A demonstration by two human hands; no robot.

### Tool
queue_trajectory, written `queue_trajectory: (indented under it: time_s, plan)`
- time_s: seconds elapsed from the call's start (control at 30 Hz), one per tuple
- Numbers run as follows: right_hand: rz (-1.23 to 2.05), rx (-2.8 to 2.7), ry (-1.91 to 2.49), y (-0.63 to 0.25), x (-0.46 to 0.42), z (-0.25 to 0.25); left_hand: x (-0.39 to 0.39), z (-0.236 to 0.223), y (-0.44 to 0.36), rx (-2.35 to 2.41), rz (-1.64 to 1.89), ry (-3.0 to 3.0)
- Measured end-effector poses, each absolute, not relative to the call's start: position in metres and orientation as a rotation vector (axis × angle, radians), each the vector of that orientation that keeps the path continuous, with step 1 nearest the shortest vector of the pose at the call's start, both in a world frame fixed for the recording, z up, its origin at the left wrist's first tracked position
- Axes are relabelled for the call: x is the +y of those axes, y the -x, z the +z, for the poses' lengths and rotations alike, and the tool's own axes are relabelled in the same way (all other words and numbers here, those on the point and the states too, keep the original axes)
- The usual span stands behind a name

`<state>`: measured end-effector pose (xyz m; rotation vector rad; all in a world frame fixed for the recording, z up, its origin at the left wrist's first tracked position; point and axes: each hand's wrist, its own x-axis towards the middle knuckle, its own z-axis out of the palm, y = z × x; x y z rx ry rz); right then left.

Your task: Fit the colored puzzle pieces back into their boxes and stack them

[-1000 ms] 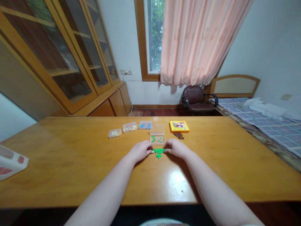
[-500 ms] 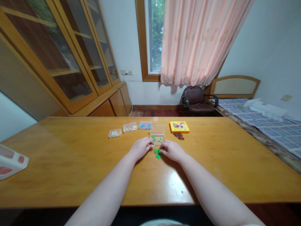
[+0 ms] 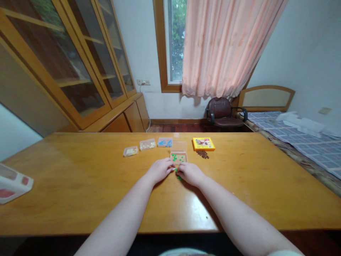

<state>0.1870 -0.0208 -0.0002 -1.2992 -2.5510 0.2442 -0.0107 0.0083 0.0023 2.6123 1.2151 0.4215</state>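
Observation:
My left hand point(image 3: 161, 170) rests on the table with its thumb and fingers drawn together. Something small and pale shows at its fingertips; I cannot make out what it is. My right hand point(image 3: 190, 173) reaches over a small pile of green pieces point(image 3: 179, 178), fingers pinched at a green piece point(image 3: 176, 170) and hiding most of the pile. Just beyond both hands stands a clear plastic box point(image 3: 185, 163), its lid point(image 3: 179, 146) folded back. Several small green pieces point(image 3: 174, 157) lie inside it.
Further back sit a blue-filled box point(image 3: 165, 142) and two clear boxes with pale pieces point(image 3: 147, 144) point(image 3: 130, 151). To the right are a yellow box point(image 3: 203, 144) and a pile of brown pieces point(image 3: 203, 154). A white holder point(image 3: 16, 183) stands at the table's left edge.
My right hand has moved slightly left and down, covering more of the green pile. My left hand has shifted a little toward it and down, bringing the fingertips closer together.

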Motion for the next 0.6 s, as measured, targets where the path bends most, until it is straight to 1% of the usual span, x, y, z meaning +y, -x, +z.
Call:
queue_trajectory:
  time_s: [0.1, 0.2, 0.33, 0.43, 0.6]
  plan:
    - [0.275, -2.440, 1.275, -0.191, -0.017, -0.002, 0.007, 0.001, 0.009, 1.170, 0.380, -2.596]
    - [0.298, -2.203, 1.262, -0.196, -0.010, -0.004, 0.004, 0.002, 0.007, 1.175, 0.368, -2.590]
    - [0.309, -2.004, 1.339, -0.203, -0.002, -0.002, 0.001, 0.003, 0.002, 1.228, 0.331, -2.588]
    - [0.341, -2.070, 1.415, -0.210, -0.003, 0.004, 0.001, 0.002, 0.000, 1.231, 0.310, -2.607]
    - [0.463, -2.351, 1.434, -0.221, -0.012, 0.016, 0.002, 0.003, 0.001, 1.207, 0.311, -2.647]
